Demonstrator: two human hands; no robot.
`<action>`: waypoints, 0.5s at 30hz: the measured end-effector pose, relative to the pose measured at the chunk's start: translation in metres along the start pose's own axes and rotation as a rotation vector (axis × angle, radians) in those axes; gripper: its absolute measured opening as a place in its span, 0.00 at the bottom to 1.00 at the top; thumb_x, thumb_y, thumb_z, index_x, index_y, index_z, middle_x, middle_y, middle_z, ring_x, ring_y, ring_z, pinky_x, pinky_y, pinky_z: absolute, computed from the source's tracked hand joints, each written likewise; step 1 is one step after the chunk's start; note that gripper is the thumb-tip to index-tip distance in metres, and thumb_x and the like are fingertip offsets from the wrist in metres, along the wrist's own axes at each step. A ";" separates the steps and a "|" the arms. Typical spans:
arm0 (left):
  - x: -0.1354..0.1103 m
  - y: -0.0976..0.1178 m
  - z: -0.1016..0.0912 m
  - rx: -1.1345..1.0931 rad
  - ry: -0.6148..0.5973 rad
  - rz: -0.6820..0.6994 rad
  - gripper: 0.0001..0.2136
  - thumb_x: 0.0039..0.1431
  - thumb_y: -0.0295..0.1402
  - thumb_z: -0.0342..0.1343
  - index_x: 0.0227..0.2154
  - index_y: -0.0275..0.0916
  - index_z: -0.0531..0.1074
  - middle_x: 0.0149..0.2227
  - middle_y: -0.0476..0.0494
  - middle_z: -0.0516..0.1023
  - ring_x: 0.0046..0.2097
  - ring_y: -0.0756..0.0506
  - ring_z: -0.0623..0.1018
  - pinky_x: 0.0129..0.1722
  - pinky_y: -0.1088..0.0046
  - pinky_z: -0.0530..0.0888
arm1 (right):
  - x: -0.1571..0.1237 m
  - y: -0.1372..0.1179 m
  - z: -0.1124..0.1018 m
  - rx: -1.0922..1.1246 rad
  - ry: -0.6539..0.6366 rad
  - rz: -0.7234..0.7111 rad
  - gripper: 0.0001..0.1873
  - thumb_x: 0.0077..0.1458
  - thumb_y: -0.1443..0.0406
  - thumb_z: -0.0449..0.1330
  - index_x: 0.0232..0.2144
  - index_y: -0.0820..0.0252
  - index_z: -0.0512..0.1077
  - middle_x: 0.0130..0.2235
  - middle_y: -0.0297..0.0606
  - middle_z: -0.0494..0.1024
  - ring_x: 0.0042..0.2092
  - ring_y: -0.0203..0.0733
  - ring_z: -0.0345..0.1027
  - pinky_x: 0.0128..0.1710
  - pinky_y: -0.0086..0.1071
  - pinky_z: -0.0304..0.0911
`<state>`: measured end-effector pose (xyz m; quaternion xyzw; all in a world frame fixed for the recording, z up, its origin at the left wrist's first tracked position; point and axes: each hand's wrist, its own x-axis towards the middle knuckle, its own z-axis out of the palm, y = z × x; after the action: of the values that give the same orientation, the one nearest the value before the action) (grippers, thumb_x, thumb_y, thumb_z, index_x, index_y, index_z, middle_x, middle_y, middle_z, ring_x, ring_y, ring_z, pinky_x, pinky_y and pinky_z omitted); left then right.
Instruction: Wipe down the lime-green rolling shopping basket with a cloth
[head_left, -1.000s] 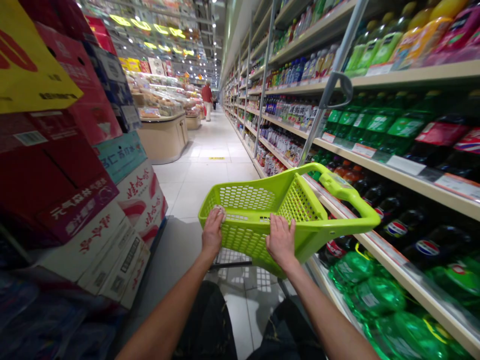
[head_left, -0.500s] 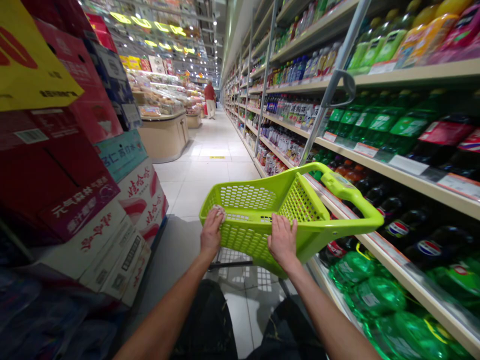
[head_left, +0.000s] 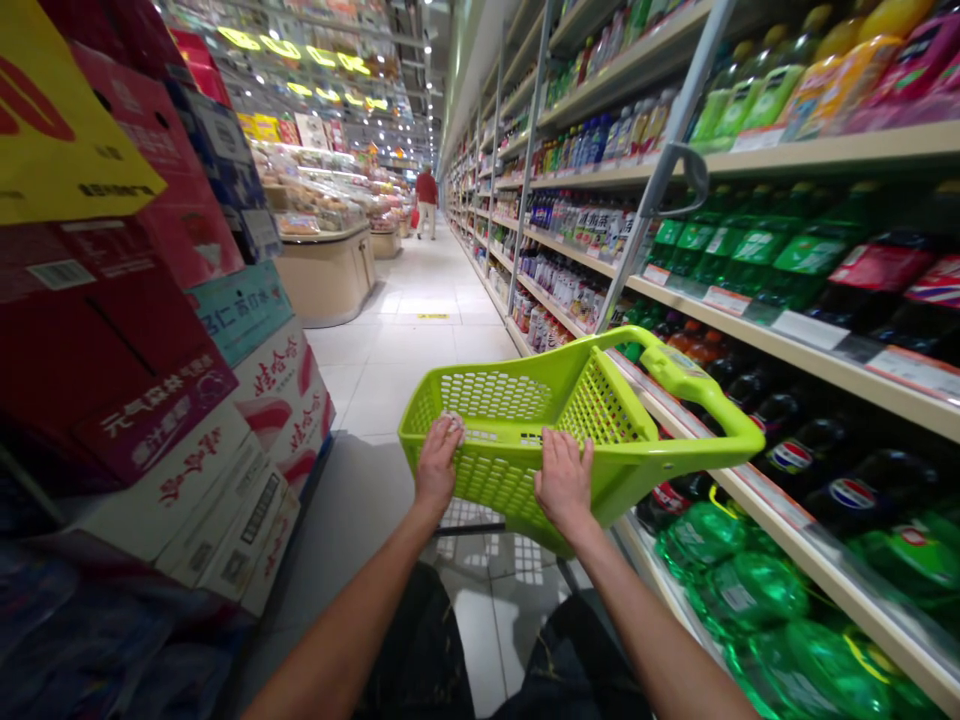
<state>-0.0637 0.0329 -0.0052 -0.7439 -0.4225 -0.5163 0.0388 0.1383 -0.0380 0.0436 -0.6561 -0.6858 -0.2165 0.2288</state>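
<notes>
A lime-green plastic shopping cart (head_left: 487, 478) stands in front of me, its handle (head_left: 712, 395) pointing right towards the shelves. My left hand (head_left: 436, 465) is closed over the near rim, towards the left end of the basket. Under its fingers shows a crumpled pale cloth (head_left: 457, 424), partly hidden and pressed against the rim. Further right on the same rim, my right hand (head_left: 564, 478) is hooked over the edge with its fingers inside the basket. No goods show inside the basket.
Drink shelves (head_left: 810, 330) line the right side, with large green bottles (head_left: 765, 590) low down. Stacked drink cartons (head_left: 202, 500) rise close on the left. A tiled aisle (head_left: 420, 350) runs ahead past a display counter (head_left: 326, 270); a person in red (head_left: 426, 200) is far off.
My left hand has slid right along the near rim with the cloth. My right hand stays at its place on the rim, and the cart has barely moved.
</notes>
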 end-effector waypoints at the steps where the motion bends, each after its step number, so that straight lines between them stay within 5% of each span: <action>1: 0.000 0.013 0.006 -0.026 -0.030 0.041 0.20 0.55 0.19 0.40 0.47 0.40 0.66 0.53 0.41 0.65 0.59 0.45 0.58 0.56 0.57 0.62 | 0.000 -0.001 0.000 -0.002 0.001 0.001 0.30 0.44 0.70 0.52 0.53 0.70 0.59 0.51 0.48 0.67 0.54 0.50 0.52 0.57 0.50 0.30; 4: 0.002 0.051 0.028 -0.111 -0.151 0.193 0.21 0.55 0.19 0.39 0.50 0.40 0.63 0.54 0.41 0.64 0.60 0.46 0.55 0.56 0.57 0.61 | 0.000 0.001 0.000 -0.006 -0.005 -0.012 0.30 0.45 0.70 0.52 0.53 0.70 0.59 0.52 0.48 0.67 0.54 0.49 0.52 0.57 0.49 0.31; 6: 0.003 0.057 0.032 -0.133 -0.181 0.254 0.20 0.56 0.20 0.40 0.50 0.40 0.64 0.54 0.41 0.64 0.60 0.46 0.55 0.56 0.58 0.61 | -0.001 0.004 -0.001 -0.007 -0.011 -0.022 0.30 0.45 0.70 0.51 0.53 0.70 0.58 0.52 0.47 0.67 0.54 0.49 0.52 0.57 0.49 0.31; 9: 0.003 0.025 0.012 -0.092 -0.125 0.215 0.16 0.58 0.23 0.41 0.46 0.40 0.67 0.53 0.42 0.66 0.58 0.46 0.60 0.55 0.59 0.63 | -0.002 0.007 -0.001 -0.007 -0.015 -0.027 0.29 0.45 0.71 0.51 0.53 0.69 0.59 0.52 0.46 0.67 0.54 0.48 0.52 0.57 0.48 0.31; 13: -0.002 -0.040 -0.032 0.064 -0.008 -0.057 0.15 0.57 0.25 0.42 0.43 0.39 0.69 0.52 0.42 0.67 0.56 0.44 0.63 0.55 0.57 0.63 | -0.002 0.005 -0.001 -0.004 -0.003 -0.014 0.29 0.45 0.70 0.51 0.53 0.69 0.59 0.52 0.46 0.67 0.54 0.49 0.52 0.58 0.48 0.30; 15: -0.003 -0.049 -0.039 0.088 0.018 -0.114 0.16 0.56 0.24 0.42 0.43 0.39 0.69 0.52 0.42 0.67 0.56 0.44 0.64 0.54 0.56 0.64 | -0.002 0.002 0.000 -0.004 0.002 -0.003 0.29 0.45 0.70 0.51 0.53 0.69 0.59 0.51 0.46 0.67 0.54 0.49 0.52 0.58 0.49 0.30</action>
<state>-0.1256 0.0430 -0.0082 -0.7115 -0.4863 -0.5051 0.0457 0.1406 -0.0395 0.0427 -0.6553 -0.6862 -0.2187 0.2277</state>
